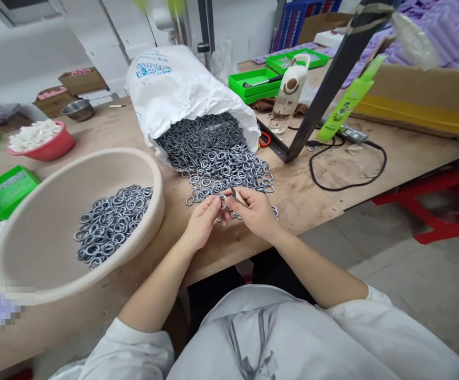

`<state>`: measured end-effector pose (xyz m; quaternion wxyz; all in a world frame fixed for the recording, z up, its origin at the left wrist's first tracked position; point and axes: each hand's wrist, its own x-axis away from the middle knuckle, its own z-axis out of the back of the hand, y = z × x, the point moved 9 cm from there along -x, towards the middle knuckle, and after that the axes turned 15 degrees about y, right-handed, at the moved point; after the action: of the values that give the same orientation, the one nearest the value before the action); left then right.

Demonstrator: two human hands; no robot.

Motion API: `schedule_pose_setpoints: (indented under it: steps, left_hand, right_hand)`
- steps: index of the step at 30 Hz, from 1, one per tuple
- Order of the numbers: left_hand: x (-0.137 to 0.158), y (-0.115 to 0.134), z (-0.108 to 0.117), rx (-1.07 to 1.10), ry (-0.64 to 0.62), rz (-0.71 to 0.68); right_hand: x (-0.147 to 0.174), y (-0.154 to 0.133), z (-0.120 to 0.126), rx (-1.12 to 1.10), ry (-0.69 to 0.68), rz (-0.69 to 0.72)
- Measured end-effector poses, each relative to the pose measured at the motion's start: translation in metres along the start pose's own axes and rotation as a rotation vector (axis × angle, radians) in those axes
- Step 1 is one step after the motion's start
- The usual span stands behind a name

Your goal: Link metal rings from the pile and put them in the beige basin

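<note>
Near the table's front edge, my left hand (204, 217) pinches a grey ring (223, 198) between thumb and fingers. Close beside it, my right hand (258, 212) is closed around a small knife-like tool with a pale handle (240, 198); its dark end points up and its working tip is hard to make out. Just beyond both hands, a heap of loose grey rings (225, 163) spills from the mouth of a white woven sack (181, 84) lying on its side. To the left, a wide beige basin (58, 184) holds another pile of grey rings (114, 224).
A black metal post (324, 84) rises right of the sack, with a water bottle (290, 95) behind it. A black cable (332, 189) loops on the table (312, 206). At far left are a red bowl (55, 145) of white pieces and a green tray (9, 192). A red stool (443, 192) stands right.
</note>
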<state>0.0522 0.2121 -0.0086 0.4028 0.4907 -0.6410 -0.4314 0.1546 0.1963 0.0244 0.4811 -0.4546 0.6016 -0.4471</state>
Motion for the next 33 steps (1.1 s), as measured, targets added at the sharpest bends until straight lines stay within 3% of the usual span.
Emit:
schedule_pose_setpoints:
  steps: [3,7,13,18,23,28,33]
  left_hand:
    - [0.004,-0.002,-0.002,0.033,0.037,0.039]
    - [0.009,-0.003,-0.005,0.046,0.071,0.059]
    - [0.014,-0.005,-0.011,0.075,0.07,0.086]
    - [0.012,-0.008,-0.005,0.133,0.157,0.126]
    - [0.011,-0.011,0.0,0.128,0.205,0.154]
    - [0.012,-0.01,-0.003,0.132,0.157,0.15]
    - [0.02,-0.003,-0.023,0.118,-0.061,0.109]
  right_hand:
    - [0.003,0.002,-0.004,0.078,-0.027,0.039]
    - [0.002,-0.014,-0.001,0.308,0.048,0.233]
    - [-0.003,-0.019,0.011,0.398,0.093,0.208]
    - [0.013,-0.024,0.0,0.797,-0.007,0.435]
    - [0.02,-0.023,-0.008,0.937,-0.036,0.523]
    - [0.018,-0.025,-0.006,0.913,-0.035,0.505]
    - [-0.012,-0.013,0.028,0.889,0.111,0.247]
